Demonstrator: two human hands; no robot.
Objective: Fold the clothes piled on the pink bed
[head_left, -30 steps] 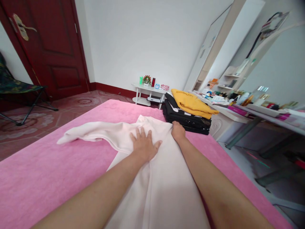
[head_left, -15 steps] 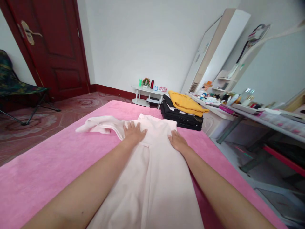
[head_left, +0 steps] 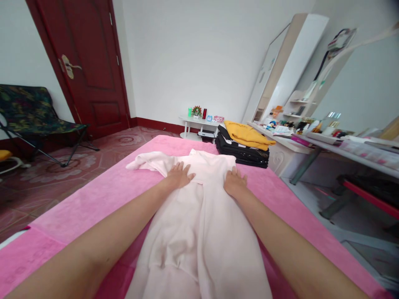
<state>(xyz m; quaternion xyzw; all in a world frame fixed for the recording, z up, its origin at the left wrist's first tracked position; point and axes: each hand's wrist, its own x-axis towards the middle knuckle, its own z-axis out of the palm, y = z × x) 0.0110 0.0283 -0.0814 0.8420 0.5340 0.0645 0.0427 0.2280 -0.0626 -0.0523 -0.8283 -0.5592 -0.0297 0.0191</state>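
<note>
A pale pink long-sleeved garment (head_left: 218, 216) lies lengthwise on the pink bedspread (head_left: 102, 195). One of its sleeves (head_left: 148, 160) stretches out to the left, and the near part is creased and rumpled. My left hand (head_left: 180, 176) rests palm down on the upper left part of the garment, by the sleeve, fingers spread. At the garment's upper right edge, my right hand (head_left: 236, 183) lies with its fingers apart, partly over the fabric. The garment's near end runs out of the bottom of the view.
A stack of dark folded clothes (head_left: 241, 154) with a yellow garment (head_left: 247, 135) on top sits at the bed's far right corner. Beyond stands a small white table (head_left: 199, 120). To the right is a cluttered dressing table (head_left: 293, 143); a folding chair (head_left: 40, 112) stands left.
The view has shifted left, showing more of the chair. My right hand's fingers have shifted at the garment's right edge. The near fabric now shows more folds. My left hand still lies on the garment.
</note>
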